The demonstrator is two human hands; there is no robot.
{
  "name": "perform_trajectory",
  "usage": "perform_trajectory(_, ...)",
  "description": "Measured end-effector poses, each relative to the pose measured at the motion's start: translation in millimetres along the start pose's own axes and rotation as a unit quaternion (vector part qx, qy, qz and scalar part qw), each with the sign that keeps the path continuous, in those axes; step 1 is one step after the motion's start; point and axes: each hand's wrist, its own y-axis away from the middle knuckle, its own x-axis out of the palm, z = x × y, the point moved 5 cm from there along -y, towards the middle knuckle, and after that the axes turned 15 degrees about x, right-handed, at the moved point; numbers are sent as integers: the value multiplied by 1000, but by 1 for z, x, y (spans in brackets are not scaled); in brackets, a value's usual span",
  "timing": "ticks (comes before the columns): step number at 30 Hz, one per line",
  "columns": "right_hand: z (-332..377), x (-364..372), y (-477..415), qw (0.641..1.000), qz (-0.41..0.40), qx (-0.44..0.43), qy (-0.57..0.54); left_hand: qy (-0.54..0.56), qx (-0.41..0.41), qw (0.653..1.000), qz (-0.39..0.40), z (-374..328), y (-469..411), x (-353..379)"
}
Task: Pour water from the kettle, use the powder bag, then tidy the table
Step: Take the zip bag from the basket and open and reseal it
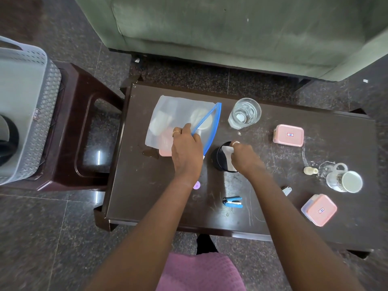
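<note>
- Here, a person bends over a low table (pixel 136 185), both hands busy at its middle.
- The left hand (pixel 186 150) pinches the blue zip rim of the bag (pixel 174 114) between thumb and fingers. It lifts one lip, likely to keep the mouth open for things to go in or come out.
- The bag lies flat at the table's far left. Pale pouches and a pink box show through its film.
- The right hand (pixel 246 158) is curled round a white packet (pixel 227 152) at the rim of a black cup (pixel 219 162). Whether it is a powder sachet or a tissue cannot be told.
- A glass (pixel 244 114) of water stands upright just beyond the cup and beside the bag's mouth, so the pour looks done.
- A dark round shape (pixel 8 139) in the grey basket (pixel 31 101) on the stool (pixel 84 122) at the left may be the kettle, but it is cut off by the frame.
- Two pink boxes (pixel 288 135) (pixel 319 210), a jar (pixel 344 181) on its side and a stapler (pixel 233 202) lie to the right, so the tidying is not yet done.
</note>
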Motion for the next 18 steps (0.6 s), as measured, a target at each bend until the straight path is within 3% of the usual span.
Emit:
perform_trajectory(8,7,3,-1,999,-29,11,-17,-3,5,1000,-7,-1,-2,-2)
perform_trajectory(18,11,13,-10,1000,22,4,11,-3,3,1000,-5,1,-1,1)
